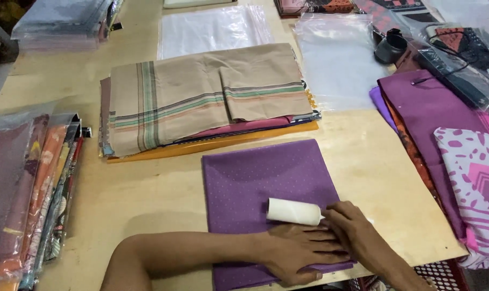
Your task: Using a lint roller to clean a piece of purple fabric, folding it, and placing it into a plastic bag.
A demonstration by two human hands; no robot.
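While the left hand (295, 253) lies flat with fingers spread on a folded purple cloth (266, 183), pressing it against the wooden bench (142, 199), the right hand (352, 229) is closed around the handle end of a white lint roller (293, 211) that rests on the cloth's near part, just above the left hand's fingers. That cloth has a fine dotted pattern and sits at the near edge of the bench, its front hanging slightly over. Just beyond it stands a stack of folded fabrics topped by a beige cloth with green and brown stripes (207, 94), with pink and orange layers showing beneath. Farther back lie clear plastic bags (212, 29), one more (336, 59) to the right. On the far right are a plain purple fabric (428, 108) and a pink-and-white patterned one (476, 178). Bagged folded fabrics (29, 188) stand in a row at the left edge, well apart from both hands
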